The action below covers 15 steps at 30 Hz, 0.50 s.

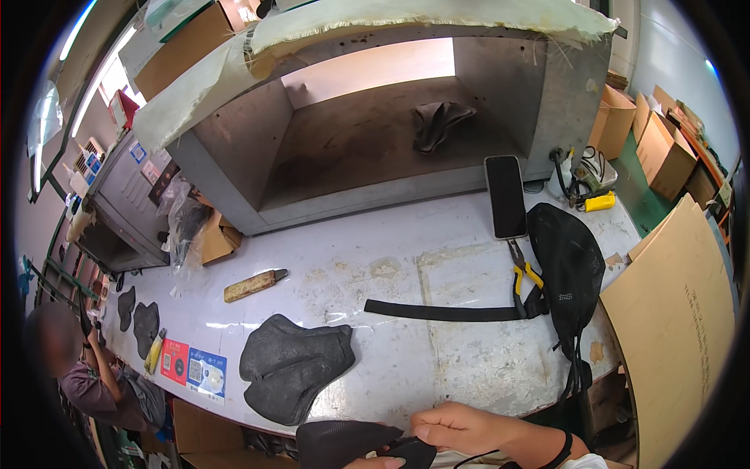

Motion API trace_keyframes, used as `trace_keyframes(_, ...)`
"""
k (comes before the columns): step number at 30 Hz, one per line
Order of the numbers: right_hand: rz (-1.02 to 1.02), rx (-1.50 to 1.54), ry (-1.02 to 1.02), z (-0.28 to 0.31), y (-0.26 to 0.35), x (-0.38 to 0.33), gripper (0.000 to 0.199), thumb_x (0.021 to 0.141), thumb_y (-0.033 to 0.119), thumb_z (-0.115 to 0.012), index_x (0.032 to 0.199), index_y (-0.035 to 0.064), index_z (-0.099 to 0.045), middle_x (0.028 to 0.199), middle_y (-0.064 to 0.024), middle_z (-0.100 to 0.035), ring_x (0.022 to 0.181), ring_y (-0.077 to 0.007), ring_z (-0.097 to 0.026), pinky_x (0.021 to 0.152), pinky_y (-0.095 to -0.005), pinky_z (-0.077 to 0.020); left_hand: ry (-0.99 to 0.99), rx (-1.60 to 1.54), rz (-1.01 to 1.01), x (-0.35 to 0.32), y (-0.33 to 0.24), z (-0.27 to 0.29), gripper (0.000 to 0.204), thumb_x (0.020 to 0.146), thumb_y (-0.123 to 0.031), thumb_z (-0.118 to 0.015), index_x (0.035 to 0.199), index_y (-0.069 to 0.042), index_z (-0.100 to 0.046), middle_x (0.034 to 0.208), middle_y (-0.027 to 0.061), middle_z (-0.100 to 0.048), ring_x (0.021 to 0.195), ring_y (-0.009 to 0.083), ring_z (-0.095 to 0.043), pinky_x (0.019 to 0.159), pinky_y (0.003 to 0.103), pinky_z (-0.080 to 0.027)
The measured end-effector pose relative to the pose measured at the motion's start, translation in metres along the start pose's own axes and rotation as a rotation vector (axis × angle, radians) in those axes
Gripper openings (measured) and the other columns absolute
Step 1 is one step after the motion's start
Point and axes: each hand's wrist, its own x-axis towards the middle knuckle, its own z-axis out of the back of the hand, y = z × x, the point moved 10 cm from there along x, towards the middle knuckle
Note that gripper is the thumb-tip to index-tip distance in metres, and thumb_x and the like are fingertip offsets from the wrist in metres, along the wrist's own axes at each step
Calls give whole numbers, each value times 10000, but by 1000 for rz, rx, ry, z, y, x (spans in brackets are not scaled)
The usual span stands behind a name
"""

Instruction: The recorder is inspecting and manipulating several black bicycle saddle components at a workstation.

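Observation:
At the lower edge, near the table's front, I hold a black textured piece (pixel 340 443), soft-looking and partly cut off by the frame. My right hand (pixel 453 428) pinches its right side, fingers curled in. Only some fingers of my left hand (pixel 379 463) show, pressed against the piece from below. Just beyond lies a black saddle-shaped pad (pixel 293 367) with a crease down its middle, touched by neither hand.
Behind stands an open metal box (pixel 375 195) with a crumpled black piece (pixel 439 125) inside. A knife-like tool (pixel 254 286), black strap (pixel 445 312), yellow-handled pliers (pixel 525 277), phone (pixel 506 197) and black mesh bag (pixel 566 262) lie around. Cardboard (pixel 676 313) leans right; another person (pixel 101 383) is left.

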Motion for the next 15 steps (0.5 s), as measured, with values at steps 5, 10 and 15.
trace_keyframes(5, -224, 544, -210, 4, -42, -1, 298, 1007, 218, -407, 810, 24, -515, 668, 18, -457, 591, -83, -402, 553, -238, -347, -158, -210, -59, 9, -7, -2, 324, 804, -102, -698, 1075, 47, -601, 920, 107, -642, 834, 185, -604, 745, 275, -475)
trace_keyframes(10, 207, -391, -524, 26, 32, -13, 298, 1000, 251, -443, 818, 29, -523, 713, -4, -511, 606, -82, -432, 550, -230, -369, -332, -418, -116, 6, -5, 3, 252, 799, -93, -693, 995, 50, -625, 848, 94, -642, 753, 185, -603, 676, 271, -476)
trace_keyframes(15, 199, -42, -428, 26, 32, -9, 254, 979, 245, -506, 840, 32, -512, 679, 11, -491, 554, -79, -424, 500, -231, -360, -490, -624, -177, -2, 3, 9, 188, 795, -85, -688, 916, 53, -649, 775, 82, -643, 671, 185, -603, 608, 267, -477)
